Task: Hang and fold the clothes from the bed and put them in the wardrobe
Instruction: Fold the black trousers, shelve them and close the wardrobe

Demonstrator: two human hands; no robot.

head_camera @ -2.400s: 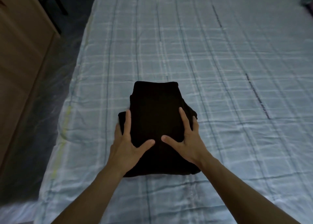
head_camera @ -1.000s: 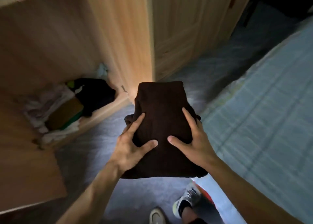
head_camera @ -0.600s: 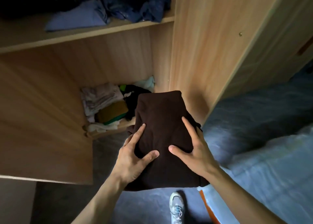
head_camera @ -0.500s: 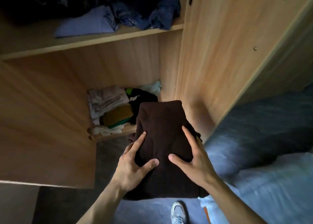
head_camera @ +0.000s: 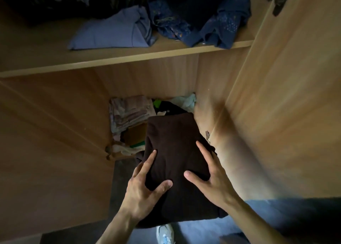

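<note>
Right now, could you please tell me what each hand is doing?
Left hand: holding the folded brown garment, thumb on top.
Right hand: holding the same garment.

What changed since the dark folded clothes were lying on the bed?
The folded dark garment left the bed: both hands lifted it and carried it to the open wardrobe. It is now held in front of the lower compartment, near the pile of clothes there. The left hand and right hand kept the same grip, thumbs on top, and the garment stayed folded.
</note>
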